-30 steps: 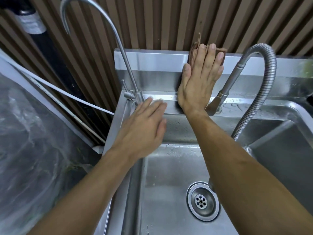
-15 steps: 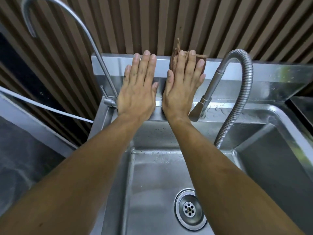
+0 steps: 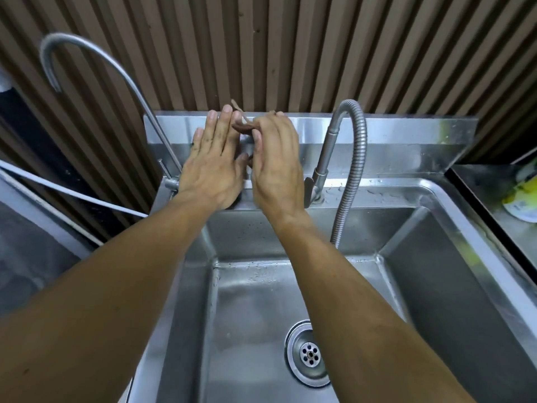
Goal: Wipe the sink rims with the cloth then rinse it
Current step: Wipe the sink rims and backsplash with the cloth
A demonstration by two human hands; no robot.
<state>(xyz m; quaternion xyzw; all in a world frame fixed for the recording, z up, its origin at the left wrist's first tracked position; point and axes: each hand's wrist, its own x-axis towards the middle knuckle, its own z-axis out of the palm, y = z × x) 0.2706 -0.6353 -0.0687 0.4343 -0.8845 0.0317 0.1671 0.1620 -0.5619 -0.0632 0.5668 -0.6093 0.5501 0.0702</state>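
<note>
- The right hand (image 3: 277,167) is half closed, its fingers curled around a small brown cloth (image 3: 247,127), which bunches out past the fingertips toward the other hand; the loose pinch looks like a way of gathering or regripping the cloth rather than pressing it flat to wipe.
- The left hand (image 3: 213,164) is open and holds nothing, its fingers spread flat against the steel backsplash (image 3: 392,135), the fingertips just beside the cloth; it seems placed there to help take or fold the cloth, or to brace.
- The cloth sits between the two hands, up at the top edge of the backsplash, above the rear rim (image 3: 377,196) of the sink (image 3: 436,271) and well apart from the drain (image 3: 310,353).
- To the right of the right hand stands the flexible hose faucet (image 3: 356,158); to the left of the left hand rises the thin gooseneck tap (image 3: 122,77). Neither is running.
- Water droplets lie on the rear rim, so wiping looks unfinished and rinsing not yet begun.
</note>
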